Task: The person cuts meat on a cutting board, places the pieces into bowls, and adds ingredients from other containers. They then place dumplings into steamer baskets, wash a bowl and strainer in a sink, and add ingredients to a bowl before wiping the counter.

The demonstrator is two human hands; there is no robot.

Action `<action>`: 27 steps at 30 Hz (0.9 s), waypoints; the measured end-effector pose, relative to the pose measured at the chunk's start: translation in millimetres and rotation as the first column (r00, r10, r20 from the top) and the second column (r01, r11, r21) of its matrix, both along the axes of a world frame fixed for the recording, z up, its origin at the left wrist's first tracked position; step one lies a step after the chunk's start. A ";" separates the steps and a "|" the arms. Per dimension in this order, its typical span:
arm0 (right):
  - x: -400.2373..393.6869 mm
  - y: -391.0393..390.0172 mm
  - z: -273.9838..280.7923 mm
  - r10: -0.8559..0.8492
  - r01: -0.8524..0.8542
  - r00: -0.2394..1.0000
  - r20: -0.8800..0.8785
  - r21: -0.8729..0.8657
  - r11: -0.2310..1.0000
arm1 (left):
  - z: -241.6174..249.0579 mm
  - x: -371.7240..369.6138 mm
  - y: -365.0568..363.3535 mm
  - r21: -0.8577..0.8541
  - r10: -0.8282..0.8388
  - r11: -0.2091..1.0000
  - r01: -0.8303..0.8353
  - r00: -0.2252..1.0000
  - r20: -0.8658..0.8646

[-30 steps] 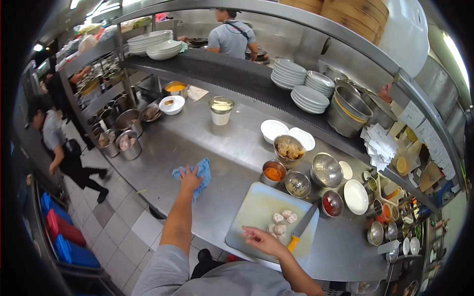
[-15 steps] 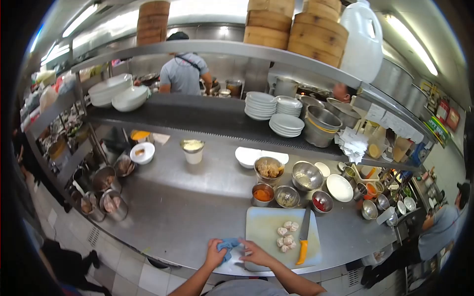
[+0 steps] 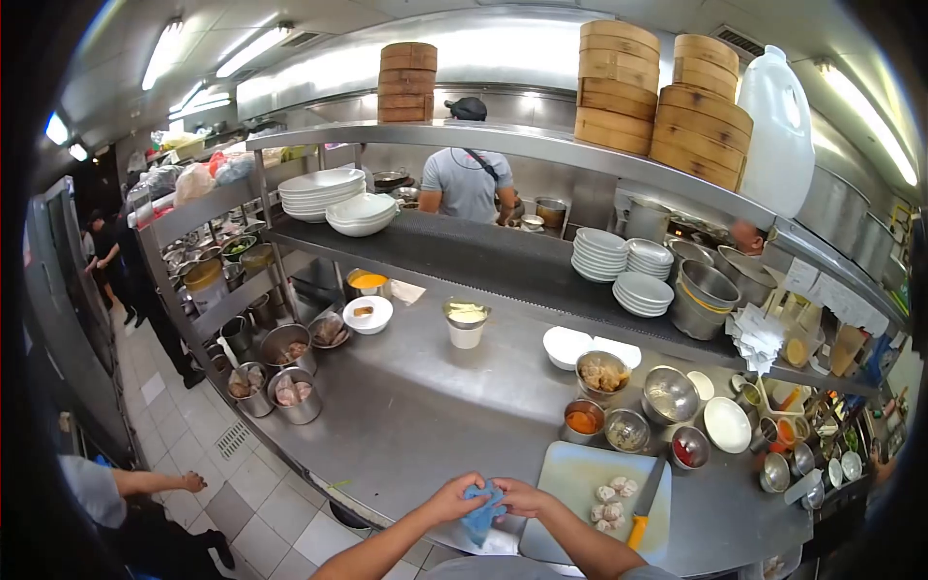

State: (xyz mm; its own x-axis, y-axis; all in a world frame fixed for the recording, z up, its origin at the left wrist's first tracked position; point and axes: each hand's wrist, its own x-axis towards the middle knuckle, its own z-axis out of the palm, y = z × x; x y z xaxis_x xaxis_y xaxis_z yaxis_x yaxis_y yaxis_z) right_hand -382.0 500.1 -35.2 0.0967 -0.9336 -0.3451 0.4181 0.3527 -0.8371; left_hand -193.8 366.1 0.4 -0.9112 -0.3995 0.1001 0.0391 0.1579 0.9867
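Head view: left hand (image 3: pixel 456 500) and right hand (image 3: pixel 522 496) both pinch blue cloth (image 3: pixel 482 514) between fingers, cloth hanging over near edge of steel counter (image 3: pixel 416 411); cutting board (image 3: pixel 561 483) just beside right hand, bearing pale pieces (image 3: pixel 611 503) and yellow-handled knife (image 3: pixel 647 505)

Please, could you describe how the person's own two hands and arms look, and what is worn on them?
The left hand and the right hand have no gloves. The forearms are uncovered, and no watch or bracelet shows. Some grey sleeve shows at the bottom edge, by the right arm. I cannot tell about rings.
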 end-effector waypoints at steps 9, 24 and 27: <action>-72.0 25.9 121.8 0.104 -0.117 0.984 -0.146 -0.083 0.990 | 349.0 -12.0 -138.5 -0.787 0.023 0.614 0.053 0.996 0.086; -43.5 182.4 83.7 -0.684 0.693 0.719 -0.126 0.053 0.719 | 704.3 -236.4 -500.9 -0.698 0.486 -0.381 -0.606 0.511 -0.709; -29.3 212.1 59.2 -0.811 0.821 0.569 -0.135 0.144 0.552 | 664.2 -291.2 -433.7 -0.730 0.388 -0.255 -0.634 0.625 -0.678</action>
